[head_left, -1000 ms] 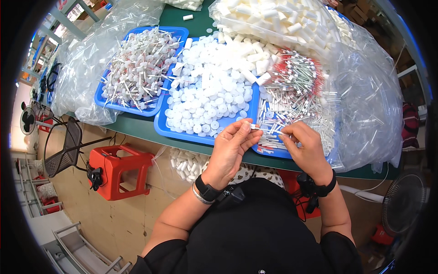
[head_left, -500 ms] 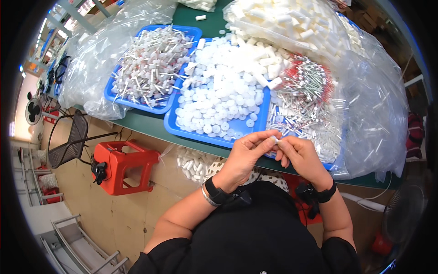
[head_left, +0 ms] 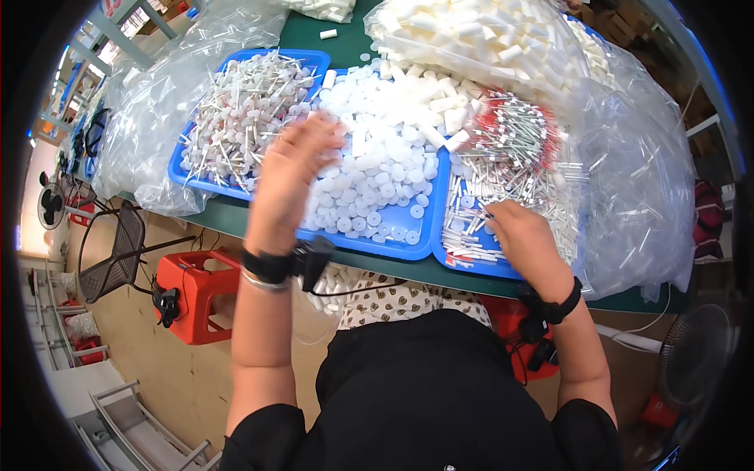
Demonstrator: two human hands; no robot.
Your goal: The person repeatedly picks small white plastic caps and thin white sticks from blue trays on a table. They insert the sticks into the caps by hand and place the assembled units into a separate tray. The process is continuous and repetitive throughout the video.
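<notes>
My left hand (head_left: 292, 169) is raised over the border between the left and middle blue trays. Its fingers are blurred by motion but look spread, and nothing shows in them. In the left tray (head_left: 179, 174) lies a heap of thin white sticks with round white discs on them (head_left: 243, 118). Loose translucent white discs (head_left: 377, 184) fill much of the middle tray (head_left: 393, 248). My right hand (head_left: 525, 237) is at the right tray (head_left: 503, 268), fingertips drawn together among slim white and metallic pins (head_left: 522, 184); what they hold is hidden.
Behind the trays lie white foam-like cylinders (head_left: 440, 98) and a large clear bag of them (head_left: 487, 39). Clear plastic bags (head_left: 636, 180) flank the trays on the green table (head_left: 345, 35). A red stool (head_left: 196, 294) and a mesh chair (head_left: 118, 247) stand to the left.
My hands, together at the front of the trays before, have parted. The left has swung up and left over the trays; the right has moved slightly right and forward to the pins.
</notes>
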